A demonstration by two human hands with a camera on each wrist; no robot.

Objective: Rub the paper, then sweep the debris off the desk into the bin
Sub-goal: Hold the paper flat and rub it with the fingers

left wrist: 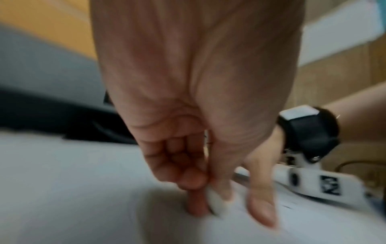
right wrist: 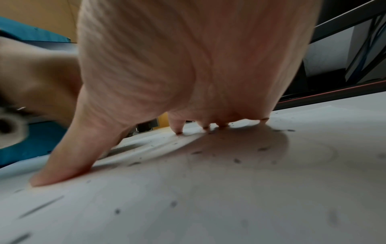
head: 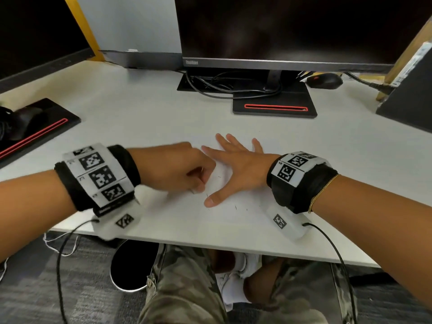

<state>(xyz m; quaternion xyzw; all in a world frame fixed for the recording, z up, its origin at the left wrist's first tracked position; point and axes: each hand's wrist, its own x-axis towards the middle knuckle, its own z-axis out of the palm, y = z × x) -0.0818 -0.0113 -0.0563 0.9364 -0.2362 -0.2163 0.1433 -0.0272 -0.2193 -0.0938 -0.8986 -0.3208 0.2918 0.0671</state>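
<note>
A white sheet of paper lies on the white desk near its front edge. My left hand pinches a small white eraser between thumb and fingers, its tip pressed on the paper's left part. My right hand lies flat on the sheet with fingers spread, thumb and fingertips pressing it down. Dark eraser debris is scattered over the paper, with specks near my right thumb. A round black bin stands on the floor under the desk's front edge, left of my knees.
A monitor and its stand base with cables sit behind the paper, and a black mouse at the back right. A second monitor's base lies at the left. A dark box stands at the right.
</note>
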